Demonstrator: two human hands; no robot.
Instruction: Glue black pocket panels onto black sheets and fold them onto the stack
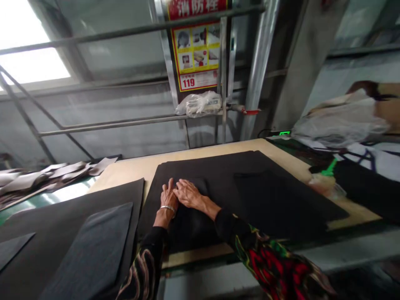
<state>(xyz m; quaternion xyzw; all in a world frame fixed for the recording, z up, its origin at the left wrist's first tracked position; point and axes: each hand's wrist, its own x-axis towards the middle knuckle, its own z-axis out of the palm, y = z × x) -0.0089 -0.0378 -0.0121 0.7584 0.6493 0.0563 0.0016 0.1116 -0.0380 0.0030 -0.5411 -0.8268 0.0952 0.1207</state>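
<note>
My left hand (169, 197), with a silver bracelet at the wrist, lies on a dark fabric piece (190, 225) with its fingers stretched out. My right hand (189, 194) rests close beside it, fingers pointing left and touching or nearly touching the left hand. Both hands press down on the fabric and nothing shows gripped in them. Beneath is a larger black sheet (218, 166) on a pale wooden board (125, 171). Another dark fabric piece (265, 200) lies on the sheet to the right. The edges between the dark layers are hard to make out.
At left, a grey-black folded piece (96, 237) lies on another dark sheet (56, 216). Stacked light-brown pieces (46, 175) sit behind it. A plastic container with a green brush handle (329, 167) stands at right, near a plastic bag (340, 121). Metal rails (125, 123) run behind.
</note>
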